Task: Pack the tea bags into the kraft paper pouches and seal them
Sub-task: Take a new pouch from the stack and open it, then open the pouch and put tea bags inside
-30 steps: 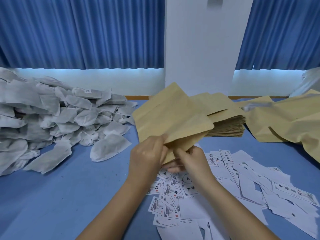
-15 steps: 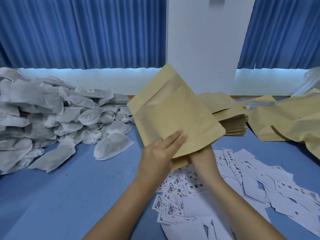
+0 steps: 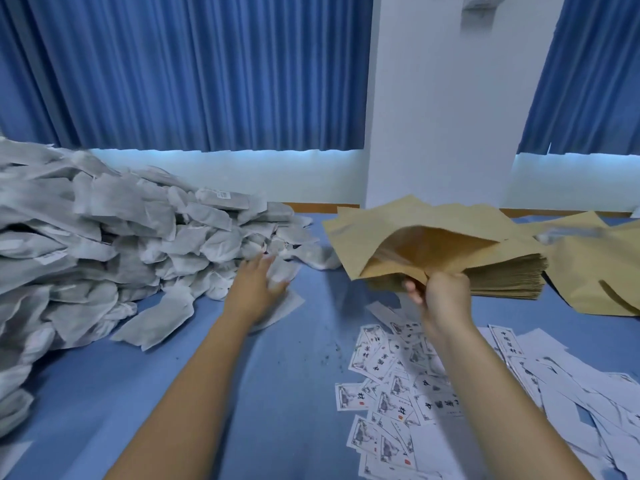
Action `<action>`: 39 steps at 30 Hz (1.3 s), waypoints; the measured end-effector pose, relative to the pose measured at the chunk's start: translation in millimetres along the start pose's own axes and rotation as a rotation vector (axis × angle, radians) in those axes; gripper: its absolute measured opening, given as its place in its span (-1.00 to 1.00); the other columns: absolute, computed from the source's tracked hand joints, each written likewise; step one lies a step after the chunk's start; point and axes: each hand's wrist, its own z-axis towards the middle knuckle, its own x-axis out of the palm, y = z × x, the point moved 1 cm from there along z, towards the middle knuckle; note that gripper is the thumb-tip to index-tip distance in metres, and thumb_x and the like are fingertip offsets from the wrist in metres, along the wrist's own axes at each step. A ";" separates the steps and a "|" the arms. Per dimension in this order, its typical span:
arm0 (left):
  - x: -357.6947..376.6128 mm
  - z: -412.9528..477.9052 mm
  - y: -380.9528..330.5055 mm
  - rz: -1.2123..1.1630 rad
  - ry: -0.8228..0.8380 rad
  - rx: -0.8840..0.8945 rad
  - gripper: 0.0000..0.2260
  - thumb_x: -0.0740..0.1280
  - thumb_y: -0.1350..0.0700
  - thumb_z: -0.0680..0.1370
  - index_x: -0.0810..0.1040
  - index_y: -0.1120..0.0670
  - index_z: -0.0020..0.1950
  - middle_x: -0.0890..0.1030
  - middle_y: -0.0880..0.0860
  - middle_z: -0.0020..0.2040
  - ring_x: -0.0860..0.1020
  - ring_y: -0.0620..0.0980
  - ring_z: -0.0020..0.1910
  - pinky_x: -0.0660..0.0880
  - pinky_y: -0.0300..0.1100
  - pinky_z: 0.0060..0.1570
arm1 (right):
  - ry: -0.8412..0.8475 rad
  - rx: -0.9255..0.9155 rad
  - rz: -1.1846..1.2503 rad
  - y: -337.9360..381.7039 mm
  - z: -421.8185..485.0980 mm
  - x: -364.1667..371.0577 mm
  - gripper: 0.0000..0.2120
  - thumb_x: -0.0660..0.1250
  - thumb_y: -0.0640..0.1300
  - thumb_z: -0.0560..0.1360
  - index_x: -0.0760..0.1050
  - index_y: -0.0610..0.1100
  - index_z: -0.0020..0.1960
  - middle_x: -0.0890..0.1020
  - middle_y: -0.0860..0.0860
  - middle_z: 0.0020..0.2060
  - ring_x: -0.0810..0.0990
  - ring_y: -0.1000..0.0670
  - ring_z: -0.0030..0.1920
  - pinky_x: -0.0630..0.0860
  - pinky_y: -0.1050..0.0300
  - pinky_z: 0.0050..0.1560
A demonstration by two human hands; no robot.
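I saw the right hand (image 3: 441, 296) grip a gaping pouch (image 3: 398, 237). The left hand (image 3: 258, 289) lay against the tea-bag heap (image 3: 104, 237), fingers blurred but straight.

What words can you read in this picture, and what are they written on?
"材": on a small white printed paper label, beside a red stamp mark.
Other characters on the scattered white labels: too blurred or turned to read.
Small sticker on a grey tea bag atop the pile: too small to read.
Brown kraft paper pouch, held up: no print seen.
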 end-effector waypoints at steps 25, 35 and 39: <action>22.8 -67.1 -28.9 0.270 0.173 0.132 -0.58 0.29 -0.26 0.47 0.47 -0.15 0.29 0.47 -0.07 0.14 0.33 0.11 0.14 0.43 -0.06 0.08 | 0.082 -0.018 0.161 -31.8 13.0 -8.2 -0.75 0.06 -0.31 0.63 0.48 -0.22 -0.08 0.58 -0.11 -0.33 0.50 0.07 -0.54 0.39 0.29 -0.56; -38.6 -82.1 -112.1 0.223 0.226 0.052 -0.86 0.36 -0.01 0.44 0.54 0.01 -0.07 0.58 -0.02 -0.10 0.52 0.02 -0.04 0.42 -0.21 -0.26 | 0.043 0.018 0.080 -37.7 14.8 -11.6 -0.76 0.06 -0.27 0.64 0.49 -0.21 -0.06 0.62 -0.05 -0.42 0.53 0.07 -0.53 0.46 0.30 -0.52; -73.4 -73.8 -170.0 -0.260 0.416 0.068 -0.78 0.38 -0.04 0.34 0.61 -0.13 -0.02 0.65 -0.17 -0.22 0.58 -0.24 -0.25 0.40 -0.35 -0.39 | 0.047 0.010 -0.209 -46.9 13.3 -13.9 -0.88 0.18 -0.35 0.58 0.49 -0.29 -0.01 0.59 -0.16 -0.17 0.57 0.00 -0.28 0.53 0.23 -0.30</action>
